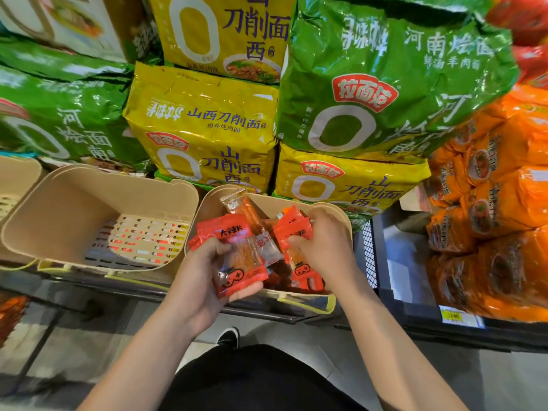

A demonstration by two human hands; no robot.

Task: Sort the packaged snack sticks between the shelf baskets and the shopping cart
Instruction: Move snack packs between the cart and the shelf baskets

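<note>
Red-orange packaged snack sticks fill the right beige shelf basket (pixel 333 212). My left hand (pixel 204 268) holds a stack of these snack packets (pixel 237 256) at the basket's front left, thumb on top. My right hand (pixel 323 244) reaches into the same basket and grips more red packets (pixel 293 232). One longer packet (pixel 240 206) leans upright against the basket's back wall. The left beige basket (pixel 74 203) holds nothing; its slotted bottom shows. No shopping cart can be made out for certain.
Big yellow noodle bags (pixel 207 126) and green noodle bags (pixel 385 84) are stacked right behind the baskets. Orange noodle packs (pixel 489 218) pile up at the right above a price tag (pixel 453 315). A dark shelf edge (pixel 118 286) runs under the baskets. My shoe (pixel 228 336) stands on the floor below.
</note>
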